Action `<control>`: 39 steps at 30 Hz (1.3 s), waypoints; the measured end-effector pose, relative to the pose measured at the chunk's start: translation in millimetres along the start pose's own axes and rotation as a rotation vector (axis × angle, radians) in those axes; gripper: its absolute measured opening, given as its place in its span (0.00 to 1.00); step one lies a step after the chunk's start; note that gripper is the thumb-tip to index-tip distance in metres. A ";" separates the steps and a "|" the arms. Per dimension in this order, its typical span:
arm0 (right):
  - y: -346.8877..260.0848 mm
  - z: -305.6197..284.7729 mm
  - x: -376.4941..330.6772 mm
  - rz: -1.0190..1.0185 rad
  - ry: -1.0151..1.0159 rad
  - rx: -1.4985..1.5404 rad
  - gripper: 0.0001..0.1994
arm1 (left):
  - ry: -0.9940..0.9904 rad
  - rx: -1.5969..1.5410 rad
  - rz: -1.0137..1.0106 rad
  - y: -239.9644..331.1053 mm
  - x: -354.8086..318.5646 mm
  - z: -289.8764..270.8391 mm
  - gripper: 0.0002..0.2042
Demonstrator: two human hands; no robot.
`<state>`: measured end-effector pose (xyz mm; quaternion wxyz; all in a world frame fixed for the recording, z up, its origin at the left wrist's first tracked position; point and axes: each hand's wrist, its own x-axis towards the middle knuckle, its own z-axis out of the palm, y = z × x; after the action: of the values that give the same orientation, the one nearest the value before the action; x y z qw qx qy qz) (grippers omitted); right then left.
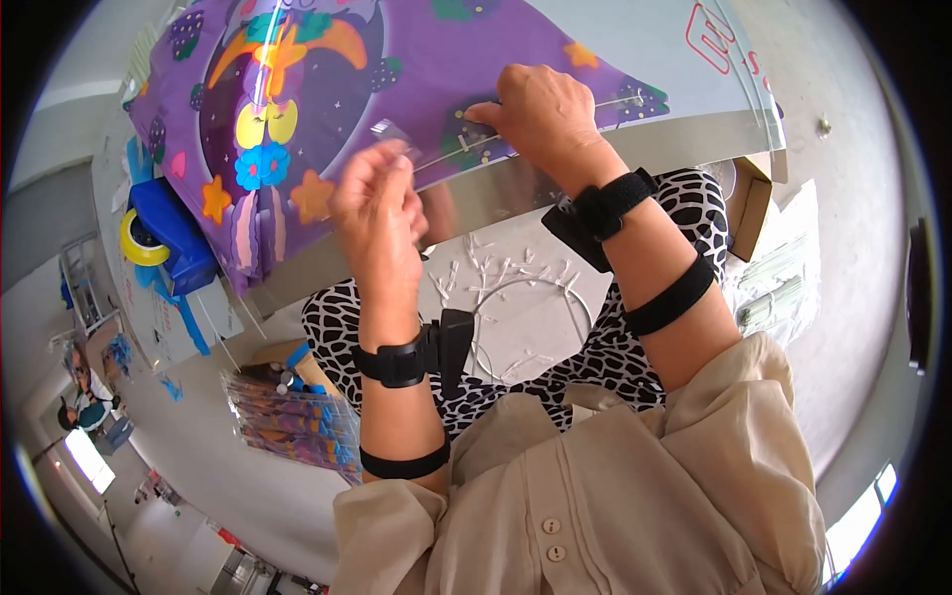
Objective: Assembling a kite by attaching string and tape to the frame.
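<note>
A purple printed kite (pixel 436 59) with orange stars and a cartoon figure lies across the table. Along its near edge runs a thin pale rod (pixel 615 103) with small white fittings. My right hand (pixel 547 114) presses down on the kite beside this rod, thumb stretched to the left and apart from the fingers; the other fingertips are hidden under the hand. Just off the edge, my left hand (pixel 382 203) is raised, thumb and fingers pinched together. A small shiny piece of clear tape (pixel 390 130) sticks out from its fingertips.
A blue tape dispenser (pixel 180 238) with a yellow-cored roll stands left of the kite. Small white plastic pieces (pixel 496 273) lie scattered below the table edge, between my knees. At right are a cardboard box (pixel 751 208) and bagged pale rods (pixel 778 297). Packaged printed sheets (pixel 293 421) lie lower left.
</note>
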<state>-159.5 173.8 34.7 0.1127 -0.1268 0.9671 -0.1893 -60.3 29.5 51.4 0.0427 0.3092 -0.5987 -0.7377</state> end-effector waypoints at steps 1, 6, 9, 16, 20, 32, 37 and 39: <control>-0.8 -0.2 0.0 -0.002 -0.001 0.001 0.18 | 0.002 0.000 0.001 -1.5 0.2 -2.0 0.09; -2.1 0.3 -2.9 0.006 0.002 0.029 0.20 | -0.082 -0.127 -0.279 -8.9 6.1 -4.5 0.08; -0.5 2.6 -5.0 -0.009 0.028 0.030 0.19 | -0.070 -0.117 -0.277 -12.3 10.5 -0.7 0.07; 6.7 13.7 -6.3 -0.069 0.151 0.060 0.24 | -0.064 0.014 -0.188 -12.1 13.4 5.8 0.06; 6.1 11.6 -7.5 -0.059 0.142 0.053 0.23 | -0.057 0.054 -0.179 -12.6 13.7 8.2 0.06; 2.3 0.8 -15.4 -0.047 0.013 0.067 0.22 | -0.004 0.092 -0.085 -24.0 17.9 9.3 0.06; -2.9 5.4 -17.8 -0.039 0.057 0.015 0.23 | 0.003 0.126 -0.069 -26.1 18.6 11.1 0.06; -7.5 3.4 -19.2 -0.006 0.015 -0.008 0.24 | 0.011 0.138 -0.065 -25.5 18.1 14.3 0.06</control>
<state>-139.0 171.5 37.9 0.1046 -0.1286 0.9684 -0.1865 -74.2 41.0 22.2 0.0005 0.3347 -0.6374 -0.6941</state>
